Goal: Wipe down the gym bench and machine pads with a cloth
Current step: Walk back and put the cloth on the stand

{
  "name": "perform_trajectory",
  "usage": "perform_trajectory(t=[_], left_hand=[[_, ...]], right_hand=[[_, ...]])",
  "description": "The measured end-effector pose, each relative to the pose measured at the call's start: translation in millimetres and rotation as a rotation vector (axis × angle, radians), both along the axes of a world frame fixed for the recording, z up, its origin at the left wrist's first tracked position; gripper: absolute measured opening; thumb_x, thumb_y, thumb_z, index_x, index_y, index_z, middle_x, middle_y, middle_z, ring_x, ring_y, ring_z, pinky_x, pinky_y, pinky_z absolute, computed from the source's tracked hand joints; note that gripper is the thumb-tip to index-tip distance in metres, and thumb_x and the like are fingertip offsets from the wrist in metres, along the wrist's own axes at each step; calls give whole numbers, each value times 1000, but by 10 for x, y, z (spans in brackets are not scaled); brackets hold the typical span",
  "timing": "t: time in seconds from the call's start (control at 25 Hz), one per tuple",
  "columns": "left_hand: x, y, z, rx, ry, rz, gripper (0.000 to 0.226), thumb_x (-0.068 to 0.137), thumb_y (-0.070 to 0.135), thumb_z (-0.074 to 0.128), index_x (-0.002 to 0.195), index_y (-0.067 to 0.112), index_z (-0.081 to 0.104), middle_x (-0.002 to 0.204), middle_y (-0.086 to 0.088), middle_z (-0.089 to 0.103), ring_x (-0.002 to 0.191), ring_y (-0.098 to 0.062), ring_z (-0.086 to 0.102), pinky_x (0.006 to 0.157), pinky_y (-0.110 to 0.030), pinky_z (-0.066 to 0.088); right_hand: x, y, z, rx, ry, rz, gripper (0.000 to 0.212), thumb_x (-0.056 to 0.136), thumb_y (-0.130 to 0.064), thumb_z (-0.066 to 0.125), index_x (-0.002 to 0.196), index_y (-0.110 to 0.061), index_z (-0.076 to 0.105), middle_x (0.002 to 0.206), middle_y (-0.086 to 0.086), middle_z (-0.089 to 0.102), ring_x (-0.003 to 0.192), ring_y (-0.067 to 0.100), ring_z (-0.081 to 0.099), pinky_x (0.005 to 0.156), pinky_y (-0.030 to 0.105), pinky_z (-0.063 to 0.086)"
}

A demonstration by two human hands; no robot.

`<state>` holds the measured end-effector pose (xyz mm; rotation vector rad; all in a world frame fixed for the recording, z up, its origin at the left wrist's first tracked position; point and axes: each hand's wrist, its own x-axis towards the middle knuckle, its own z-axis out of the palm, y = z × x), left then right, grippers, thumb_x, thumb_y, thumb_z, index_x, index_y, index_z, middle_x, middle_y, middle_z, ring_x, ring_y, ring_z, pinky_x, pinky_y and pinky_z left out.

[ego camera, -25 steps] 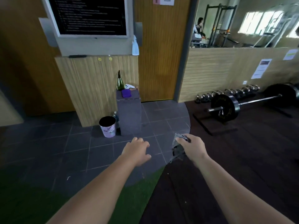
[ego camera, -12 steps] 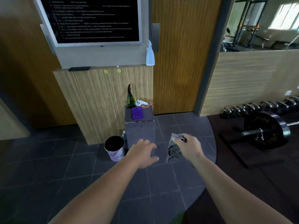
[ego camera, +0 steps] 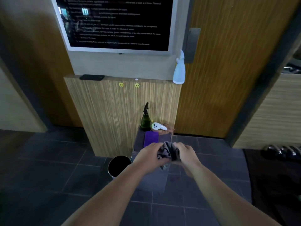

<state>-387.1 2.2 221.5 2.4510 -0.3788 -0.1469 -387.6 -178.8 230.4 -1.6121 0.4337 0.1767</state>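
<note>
A crumpled grey cloth [ego camera: 167, 152] is bunched between both hands, just above the front of a grey pedestal [ego camera: 140, 142]. My left hand [ego camera: 149, 154] grips its left side with curled fingers. My right hand [ego camera: 185, 152] grips its right side. A corner of the cloth hangs down below the hands. No bench or machine pad is in view.
On the pedestal lie a purple cloth [ego camera: 151, 138], a dark green bottle [ego camera: 145, 120], a white controller [ego camera: 158, 126] and a brownish rag [ego camera: 167, 129]. A black-mouthed bin [ego camera: 118, 165] stands to its left. A white spray bottle [ego camera: 179, 69] sits on the wooden ledge. Dumbbells [ego camera: 283, 152] lie at right.
I have come closer to the pedestal. My left hand, empty before, has joined the right hand on the grey cloth, and both hands now hold it over the pedestal.
</note>
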Motion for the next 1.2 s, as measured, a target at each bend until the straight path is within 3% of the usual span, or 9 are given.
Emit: perform_trajectory(t=[0.12,0.28,0.4,0.52,0.72,0.84,0.96,1.04,1.2], left_hand=[[800,104,-50,-79,18,71,26,90,33,58,113,28,67,99,8,69,92,-16,65,73,-32,48],[1882,304,-195,-204,116,182,16,97,25,54,89,17,66,82,-3,69,79,-22,66,68,-39,49],[2658,374,-292,-332,210,185,27,96,36,57,88,15,71,83,-14,72,72,-22,66,67,-36,45],[3178,342,-265,-422,284,176,29,96,41,63,90,14,73,78,-11,72,71,-23,69,67,-39,52],[3644,229,-211,-631,391,225,24,99,32,69,101,8,72,91,-11,76,81,-20,75,63,-30,58],[3742,234,-213,-735,504,229,29,95,32,73,104,4,73,92,-10,77,84,-22,76,67,-29,57],[3790,278,-276,-800,641,271,29,93,31,76,110,7,75,103,-10,79,96,-26,76,88,-43,61],[3794,272,-351,-837,702,310,28,94,28,75,113,8,76,106,-12,79,100,-30,76,97,-52,58],[3822,244,-545,-818,756,333,37,94,40,73,116,10,76,111,-11,78,105,-30,75,100,-52,56]], right_hand=[[791,66,-117,22,-27,61,25,98,-10,55,101,-6,79,102,23,76,87,30,77,79,52,64],[1690,44,-341,-50,-97,38,16,98,-17,64,97,-10,79,99,19,76,91,27,75,82,48,63],[2227,61,-365,-293,-140,40,13,93,-36,72,96,-24,76,91,3,77,85,14,72,73,31,60],[2618,138,-336,-328,-214,148,36,82,-56,73,108,-31,74,98,-7,78,93,10,73,86,37,59],[3135,301,-274,-380,-257,355,23,82,-48,80,98,-34,71,86,-13,76,80,0,70,70,22,55],[3405,221,-327,-202,-229,264,14,95,-22,71,82,-16,72,71,1,72,67,15,67,65,34,49],[3567,69,-386,9,-155,196,18,100,-13,62,96,-7,78,96,18,78,91,37,73,79,44,55],[3625,-13,-421,113,-73,179,20,102,-10,60,103,2,77,101,24,77,93,38,74,85,47,58],[3678,-109,-531,188,49,206,24,104,-11,58,95,1,76,93,19,77,81,28,75,67,36,60]])
